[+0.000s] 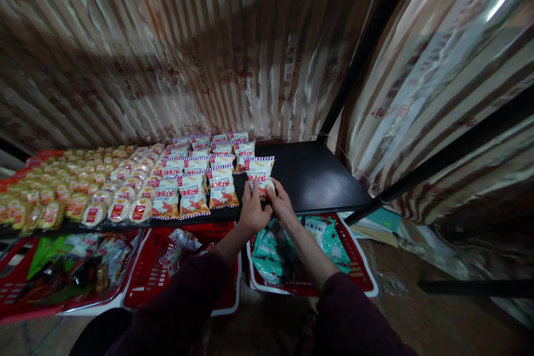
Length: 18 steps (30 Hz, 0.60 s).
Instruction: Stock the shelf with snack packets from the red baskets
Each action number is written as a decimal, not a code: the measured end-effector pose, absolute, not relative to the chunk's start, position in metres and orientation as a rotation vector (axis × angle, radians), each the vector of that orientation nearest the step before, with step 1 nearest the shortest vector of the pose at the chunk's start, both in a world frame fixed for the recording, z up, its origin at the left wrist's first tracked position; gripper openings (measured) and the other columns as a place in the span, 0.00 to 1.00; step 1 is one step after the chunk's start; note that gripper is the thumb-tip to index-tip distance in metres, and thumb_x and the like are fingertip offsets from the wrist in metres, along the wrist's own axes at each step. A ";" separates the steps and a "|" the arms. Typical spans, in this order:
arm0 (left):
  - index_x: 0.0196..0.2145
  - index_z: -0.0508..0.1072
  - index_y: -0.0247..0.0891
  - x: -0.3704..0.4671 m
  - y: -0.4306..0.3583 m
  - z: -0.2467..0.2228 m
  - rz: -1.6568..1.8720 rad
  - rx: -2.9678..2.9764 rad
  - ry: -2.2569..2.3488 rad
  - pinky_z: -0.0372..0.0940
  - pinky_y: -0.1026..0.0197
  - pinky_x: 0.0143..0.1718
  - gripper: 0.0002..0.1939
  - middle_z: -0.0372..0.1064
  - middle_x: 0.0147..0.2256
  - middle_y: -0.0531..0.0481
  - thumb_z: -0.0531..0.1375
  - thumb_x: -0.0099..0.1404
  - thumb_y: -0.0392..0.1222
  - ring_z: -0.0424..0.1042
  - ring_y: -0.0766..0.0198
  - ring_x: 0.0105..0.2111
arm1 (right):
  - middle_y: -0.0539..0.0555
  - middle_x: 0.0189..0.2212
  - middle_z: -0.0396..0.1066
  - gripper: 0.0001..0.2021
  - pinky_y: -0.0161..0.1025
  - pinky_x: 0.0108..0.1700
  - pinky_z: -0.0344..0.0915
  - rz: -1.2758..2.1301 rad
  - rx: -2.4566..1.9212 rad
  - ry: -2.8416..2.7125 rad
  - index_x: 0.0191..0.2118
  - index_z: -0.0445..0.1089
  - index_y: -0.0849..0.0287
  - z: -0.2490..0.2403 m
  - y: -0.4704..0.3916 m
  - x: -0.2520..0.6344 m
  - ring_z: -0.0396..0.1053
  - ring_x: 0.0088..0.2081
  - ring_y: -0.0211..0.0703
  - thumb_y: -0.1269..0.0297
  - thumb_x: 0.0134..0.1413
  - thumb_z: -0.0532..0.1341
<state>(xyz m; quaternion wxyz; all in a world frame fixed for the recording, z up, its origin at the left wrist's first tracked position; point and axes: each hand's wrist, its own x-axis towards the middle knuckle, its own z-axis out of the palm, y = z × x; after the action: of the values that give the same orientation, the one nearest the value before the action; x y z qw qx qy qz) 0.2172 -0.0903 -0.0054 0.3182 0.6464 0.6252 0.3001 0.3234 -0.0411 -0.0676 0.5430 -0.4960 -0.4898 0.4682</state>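
A white-and-orange printed plastic snack packet (259, 169) is gripped, seemingly, between the left (253, 211) and right hands' (281, 201) fingers, at twelve o'clock.

**Packets along the shelf, baskets lower down**

Clock centred on the bags (194, 194) on the shelf (325, 178): wrapped rounds (119, 208) at nine, curtain (233, 67) behind at twelve. Lower, packet-holding baskets: right basket (370, 281) at four, middle basket (139, 275) at six, left basket (12, 293) at eight.
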 end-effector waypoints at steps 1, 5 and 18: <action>0.66 0.40 0.31 0.217 -0.088 -0.005 0.786 1.692 1.654 0.41 0.51 0.64 0.46 0.32 0.67 0.33 0.57 0.54 0.35 0.33 0.49 0.67 | 0.56 0.48 0.72 0.29 0.47 0.51 0.66 1.103 -1.183 -1.164 0.55 0.63 0.58 -0.069 -0.037 0.323 0.70 0.47 0.49 0.46 0.50 0.58; 0.66 0.43 0.32 0.216 -0.077 -0.003 0.759 1.676 1.716 0.41 0.50 0.64 0.44 0.31 0.67 0.33 0.57 0.54 0.35 0.34 0.46 0.66 | 0.57 0.48 0.72 0.29 0.47 0.50 0.66 1.056 -1.194 -1.191 0.55 0.64 0.58 -0.072 -0.021 0.316 0.69 0.48 0.49 0.46 0.51 0.57; 0.62 0.55 0.35 0.211 -0.042 -0.004 0.764 1.626 1.810 0.41 0.51 0.64 0.38 0.36 0.67 0.39 0.57 0.53 0.34 0.40 0.44 0.66 | 0.56 0.40 0.74 0.28 0.45 0.43 0.69 0.916 -1.314 -1.237 0.55 0.63 0.59 -0.078 0.014 0.299 0.72 0.39 0.47 0.48 0.53 0.51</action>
<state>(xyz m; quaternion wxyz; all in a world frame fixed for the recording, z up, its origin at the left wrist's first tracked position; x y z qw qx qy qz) 0.2109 -0.0424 -0.0041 0.2913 0.6100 0.6788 0.2866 0.2988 0.0138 -0.0776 0.5305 -0.5504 -0.5181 0.3836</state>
